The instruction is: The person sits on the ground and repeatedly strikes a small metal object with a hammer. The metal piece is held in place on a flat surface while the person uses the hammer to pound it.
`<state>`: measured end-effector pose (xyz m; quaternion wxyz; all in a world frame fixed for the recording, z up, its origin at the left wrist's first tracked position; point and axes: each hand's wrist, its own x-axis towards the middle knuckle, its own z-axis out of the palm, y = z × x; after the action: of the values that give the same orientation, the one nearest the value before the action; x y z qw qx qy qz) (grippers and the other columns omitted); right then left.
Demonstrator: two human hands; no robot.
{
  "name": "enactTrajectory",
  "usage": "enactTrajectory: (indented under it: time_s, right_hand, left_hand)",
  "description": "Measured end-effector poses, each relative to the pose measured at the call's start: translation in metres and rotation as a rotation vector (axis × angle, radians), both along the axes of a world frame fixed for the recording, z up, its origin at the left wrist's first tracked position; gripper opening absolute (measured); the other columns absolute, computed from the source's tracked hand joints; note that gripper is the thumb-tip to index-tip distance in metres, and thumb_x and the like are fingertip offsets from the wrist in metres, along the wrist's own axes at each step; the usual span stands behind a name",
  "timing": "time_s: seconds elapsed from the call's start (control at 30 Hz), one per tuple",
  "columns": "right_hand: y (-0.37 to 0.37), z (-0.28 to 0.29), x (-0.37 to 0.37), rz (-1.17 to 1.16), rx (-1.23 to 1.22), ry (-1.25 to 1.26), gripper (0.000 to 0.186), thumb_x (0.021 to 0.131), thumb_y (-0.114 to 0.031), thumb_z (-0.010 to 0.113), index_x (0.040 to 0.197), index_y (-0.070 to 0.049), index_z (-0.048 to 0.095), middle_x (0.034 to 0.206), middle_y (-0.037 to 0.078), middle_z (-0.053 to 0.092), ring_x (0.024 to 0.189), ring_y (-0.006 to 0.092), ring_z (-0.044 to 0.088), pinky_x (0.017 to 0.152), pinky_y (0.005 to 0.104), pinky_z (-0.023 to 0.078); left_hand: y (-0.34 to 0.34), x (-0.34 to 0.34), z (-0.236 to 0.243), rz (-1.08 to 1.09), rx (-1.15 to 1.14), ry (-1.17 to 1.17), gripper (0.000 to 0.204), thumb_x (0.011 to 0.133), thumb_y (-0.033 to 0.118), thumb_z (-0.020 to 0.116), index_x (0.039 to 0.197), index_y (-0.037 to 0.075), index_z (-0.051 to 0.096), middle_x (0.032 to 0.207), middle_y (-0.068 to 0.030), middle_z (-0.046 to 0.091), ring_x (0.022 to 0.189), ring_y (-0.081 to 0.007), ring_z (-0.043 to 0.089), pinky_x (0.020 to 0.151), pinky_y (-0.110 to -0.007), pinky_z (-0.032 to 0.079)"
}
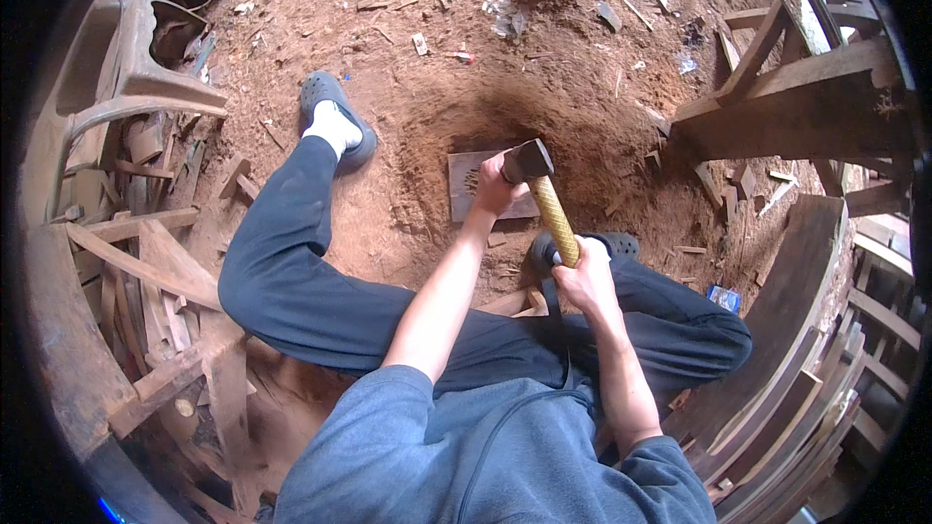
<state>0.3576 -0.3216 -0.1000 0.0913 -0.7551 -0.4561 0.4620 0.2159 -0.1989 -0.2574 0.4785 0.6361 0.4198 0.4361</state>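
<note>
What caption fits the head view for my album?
Right hand gripping a yellow-handled tool, left hand by its dark head, above a board amid dirt.

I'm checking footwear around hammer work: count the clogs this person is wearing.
2. The left clog is on the outstretched left foot; the right clog is near the hammer, partly hidden behind the right hand.

Stacked planks (777,409), probably a chair (139,68)
</note>
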Motion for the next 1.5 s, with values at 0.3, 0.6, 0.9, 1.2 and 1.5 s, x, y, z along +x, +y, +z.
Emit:
enactTrajectory:
  time_s: [0.3, 0.6, 0.9, 1.2, 1.5]
  right_hand:
    - [-0.001, -0.009, 0.000, -0.075, -0.023, 0.035, 0.045, 0.072, -0.008, 0.056, 0.116, 0.001, 0.052, 0.087, 0.028, 0.062, 0.088, 0.0403, 0.063, 0.078, 0.0425, 0.048]
    - [-0.006, -0.010, -0.005, -0.128, -0.056, 0.073, 0.032, 0.074, -0.008, 0.059, 0.104, 0.001, 0.053, 0.089, 0.028, 0.060, 0.092, 0.0438, 0.059, 0.079, 0.0452, 0.046]
    - [0.000, -0.006, -0.009, -0.051, -0.008, -0.035, 0.034, 0.075, -0.007, 0.055, 0.108, 0.001, 0.050, 0.090, 0.030, 0.060, 0.095, 0.0449, 0.059, 0.080, 0.0464, 0.046]
    - [0.007, -0.001, -0.008, -0.085, -0.086, -0.038, 0.044, 0.073, -0.011, 0.058, 0.115, 0.001, 0.053, 0.096, 0.029, 0.062, 0.097, 0.0426, 0.060, 0.083, 0.0444, 0.048]
    - [0.008, -0.004, 0.002, -0.043, -0.030, -0.076, 0.038, 0.073, -0.008, 0.056, 0.109, 0.002, 0.057, 0.092, 0.030, 0.062, 0.094, 0.0427, 0.061, 0.081, 0.0452, 0.048]
  left_hand:
    - [0.004, 0.005, -0.004, -0.023, -0.056, 0.085, 0.042, 0.059, 0.009, 0.079, 0.097, 0.004, 0.062, 0.088, -0.0148, 0.066, 0.081, -0.0310, 0.064, 0.074, -0.036, 0.051]
    - [0.002, 0.006, -0.007, -0.025, 0.030, 0.092, 0.040, 0.054, 0.004, 0.079, 0.091, 0.002, 0.063, 0.084, -0.0153, 0.066, 0.079, -0.0286, 0.066, 0.071, -0.035, 0.052]
    - [0.000, 0.008, -0.014, 0.010, -0.111, -0.036, 0.038, 0.056, 0.002, 0.075, 0.093, 0.002, 0.064, 0.083, -0.0163, 0.067, 0.077, -0.0285, 0.067, 0.070, -0.034, 0.052]
    - [0.002, -0.004, -0.004, -0.057, -0.152, -0.108, 0.050, 0.059, 0.019, 0.087, 0.100, 0.004, 0.063, 0.091, -0.0116, 0.068, 0.083, -0.0189, 0.063, 0.077, -0.033, 0.050]
    - [0.011, -0.005, -0.027, -0.144, 0.114, 0.294, 0.066, 0.058, 0.023, 0.090, 0.112, 0.004, 0.057, 0.098, -0.0082, 0.069, 0.094, -0.0187, 0.063, 0.083, -0.035, 0.050]
